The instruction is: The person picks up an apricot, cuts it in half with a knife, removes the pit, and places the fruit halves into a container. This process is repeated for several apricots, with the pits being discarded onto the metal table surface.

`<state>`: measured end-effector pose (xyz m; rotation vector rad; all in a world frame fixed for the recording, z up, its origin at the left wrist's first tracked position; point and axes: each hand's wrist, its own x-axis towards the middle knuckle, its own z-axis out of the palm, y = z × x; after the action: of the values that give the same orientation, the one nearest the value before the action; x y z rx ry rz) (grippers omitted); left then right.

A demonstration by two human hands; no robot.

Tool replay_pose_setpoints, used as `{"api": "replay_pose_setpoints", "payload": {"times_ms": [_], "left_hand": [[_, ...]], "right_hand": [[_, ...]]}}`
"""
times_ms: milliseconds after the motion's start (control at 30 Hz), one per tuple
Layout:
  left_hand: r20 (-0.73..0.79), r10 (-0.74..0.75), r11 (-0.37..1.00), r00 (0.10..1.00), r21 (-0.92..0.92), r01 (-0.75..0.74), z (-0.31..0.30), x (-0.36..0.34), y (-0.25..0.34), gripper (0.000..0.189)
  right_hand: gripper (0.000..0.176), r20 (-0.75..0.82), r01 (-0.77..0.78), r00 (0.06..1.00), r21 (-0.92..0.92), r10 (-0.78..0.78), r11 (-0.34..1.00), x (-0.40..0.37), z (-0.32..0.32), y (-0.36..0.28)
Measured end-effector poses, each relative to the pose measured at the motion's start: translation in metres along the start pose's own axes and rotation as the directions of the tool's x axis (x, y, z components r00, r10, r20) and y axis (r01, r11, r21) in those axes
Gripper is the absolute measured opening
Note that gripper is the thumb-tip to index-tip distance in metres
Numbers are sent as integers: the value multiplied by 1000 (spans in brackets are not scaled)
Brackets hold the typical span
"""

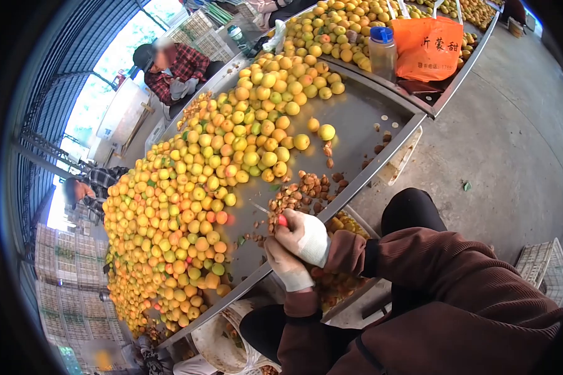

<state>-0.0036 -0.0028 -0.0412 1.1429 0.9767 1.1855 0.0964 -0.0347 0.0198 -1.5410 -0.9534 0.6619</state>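
My right hand (306,237), partly covered by a white glove, is closed around the red handle of a small knife (282,220). Its thin blade (259,207) points up and left over the metal table. Pressed close below it is my left hand (287,265), with a white wrap at the wrist and curled fingers; whatever it grips is hidden. Just beyond the hands lies a pile of brown apricot pits (300,192). A large heap of yellow-orange apricots (194,181) covers the left and far part of the table.
The metal table edge (356,178) runs beneath my wrists. A crate of apricots (350,224) stands below it, beside a white bucket (216,340). An orange bag (426,50) and blue-lidded bottle (382,53) sit at the back. A person in a checked shirt (191,65) works opposite.
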Motion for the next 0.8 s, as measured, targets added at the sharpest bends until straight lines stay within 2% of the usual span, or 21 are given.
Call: {"api": "replay_pose_setpoints", "payload": {"times_ms": [33, 67, 100, 167, 200, 233, 267, 300, 367, 400, 433, 467, 500, 567, 600, 633, 667, 700, 733, 767, 800], "left_hand": [[19, -66, 996, 998, -59, 67, 4, 8, 3, 38], [108, -296, 889, 949, -333, 315, 4, 1, 5, 43], [45, -414, 843, 909, -357, 402, 15, -9, 20, 48], [156, -503, 759, 850, -391, 521, 24, -23, 44, 50], [154, -508, 753, 847, -398, 524, 17, -22, 39, 50], [247, -502, 750, 829, -352, 560, 4, -19, 28, 50], [338, -492, 749, 803, -307, 588, -7, -14, 15, 49], [332, -497, 741, 802, -318, 591, -19, -6, -6, 49], [493, -341, 924, 801, 18, 383, -49, -1, -44, 46], [320, -492, 803, 810, -192, 564, -25, -18, -1, 39], [241, -580, 787, 778, -80, 611, -14, -28, 38, 34], [236, -509, 841, 828, -70, 537, -5, -33, 53, 35], [232, -436, 886, 869, -58, 460, -1, -37, 58, 36], [216, -430, 896, 876, -15, 443, -7, -33, 62, 43], [274, -472, 856, 838, -87, 510, -9, -31, 66, 45], [334, -505, 804, 796, -152, 574, -14, -32, 69, 47], [403, -500, 794, 767, -139, 591, -25, -30, 67, 47], [394, -499, 795, 772, -148, 589, -28, -32, 65, 47], [283, -504, 848, 816, -17, 530, -29, -35, 63, 48], [175, -487, 873, 855, 123, 472, -30, -36, 60, 50], [173, -487, 873, 856, 118, 473, -35, -36, 54, 50]], "right_hand": [[24, 13, 41, 999, -19, -41, 999, -1, -3, 0], [24, 32, 107, 994, -97, -105, 990, -2, -5, 1], [24, 32, 103, 994, -103, -100, 989, -4, -7, 3], [24, 131, 209, 974, -213, -184, 955, -7, -10, 7], [26, 167, 247, 963, -235, -212, 940, -9, -11, 11], [26, 177, 243, 963, -240, -204, 940, -11, -11, 14], [23, 207, 382, 917, -221, -340, 897, -12, -11, 17], [22, 234, 513, 852, -194, -468, 836, -13, -11, 19], [20, 231, 570, 815, -160, -531, 806, -14, -13, 20], [17, 200, 452, 881, -81, -430, 889, -15, -12, 24], [15, 175, 330, 929, -2, -325, 944, -11, -10, 29], [15, 173, 32, 982, 221, -72, 975, -3, -8, 30], [15, 227, -270, 956, 414, 188, 869, 5, -7, 31], [22, 290, -388, 919, 541, 268, 746, 14, -16, 38], [29, 294, -336, 935, 568, 196, 751, 14, -25, 27], [34, 390, -448, 886, 586, 249, 676, 7, -34, 15], [35, 367, -444, 890, 563, 270, 697, 6, -30, 12], [36, 340, -440, 894, 541, 292, 716, 5, -27, 10], [36, 348, -445, 891, 537, 292, 717, 4, -27, 9], [37, 379, -469, 870, 441, 315, 765, 6, -30, 9], [38, 405, -486, 848, 340, 341, 805, 7, -32, 9]]}}
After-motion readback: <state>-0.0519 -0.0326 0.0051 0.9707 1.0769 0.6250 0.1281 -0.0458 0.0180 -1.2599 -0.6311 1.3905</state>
